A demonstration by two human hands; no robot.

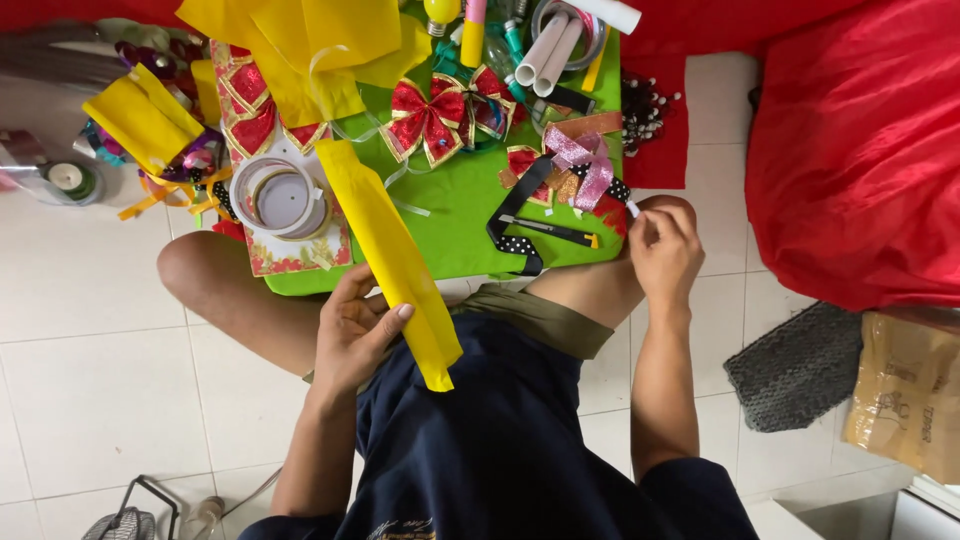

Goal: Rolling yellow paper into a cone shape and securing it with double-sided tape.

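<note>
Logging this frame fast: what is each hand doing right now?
Left hand: closed on the long yellow strip.
Right hand: fingers pinched together at the green board's edge; what it holds cannot be told.

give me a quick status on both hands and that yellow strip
Left hand grips folded yellow strip. Right hand pinches something small at green board edge. Black ribbon and bows lie between.

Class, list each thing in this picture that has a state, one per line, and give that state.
left hand: closed in a grip on the yellow folded strip
yellow folded strip: folded flat, held slanting over the green board
right hand: fingers pinched at the board's edge
red bow: tied, lying flat
tape roll: lying flat
black ribbon: loose, bent
green board: resting on the knees
</note>
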